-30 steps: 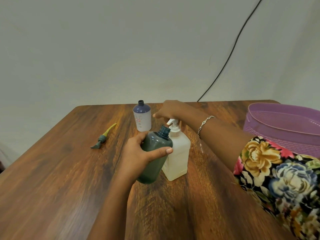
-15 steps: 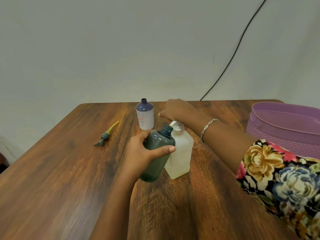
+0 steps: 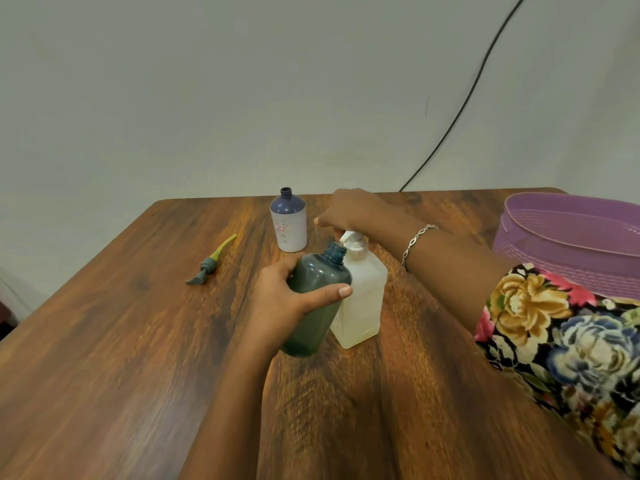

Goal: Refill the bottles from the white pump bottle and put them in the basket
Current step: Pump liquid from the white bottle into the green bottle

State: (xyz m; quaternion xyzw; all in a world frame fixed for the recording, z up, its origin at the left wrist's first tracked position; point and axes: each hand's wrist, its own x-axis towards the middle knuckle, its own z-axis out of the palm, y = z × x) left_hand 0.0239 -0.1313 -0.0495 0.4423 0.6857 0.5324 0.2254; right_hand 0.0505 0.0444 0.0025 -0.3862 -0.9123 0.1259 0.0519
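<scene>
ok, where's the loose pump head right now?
Head view: the loose pump head lies on the table, left side, alone, left of the uncapped blue-and-white bottle.

On the counter (image 3: 381,410) the pump bottle (image 3: 363,299) stands centrally, a tilted bottle (image 3: 311,327) touching its left; another bottle (image 3: 288,223) stands behind, a loose pump (image 3: 211,261) lies far left, and the basket (image 3: 568,244) sits right.

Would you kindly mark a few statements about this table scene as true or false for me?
1. The left hand grips the green bottle. True.
2. The blue-and-white bottle lies on its side. False: it stands upright.
3. The right hand is on top of the white pump bottle. True.
4. The loose pump top is screwed onto the green bottle. False: it lies on the table, apart from it.
</scene>
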